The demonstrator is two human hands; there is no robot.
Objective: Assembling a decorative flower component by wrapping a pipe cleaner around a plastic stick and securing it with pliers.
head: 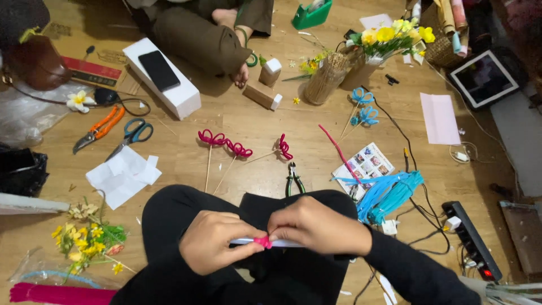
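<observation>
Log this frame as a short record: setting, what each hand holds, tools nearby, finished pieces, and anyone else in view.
setting: wooden floor, person seated, camera looking down
left hand: pinches a pink pipe cleaner wound on a white rod
right hand: grips the same rod from the other side
tools: pliers, blue-handled scissors, orange-handled cutters
finished pieces: three pink loops on sticks, two blue ones
supplies: blue pipe cleaners
other person: a leg and foot at the top edge
</observation>
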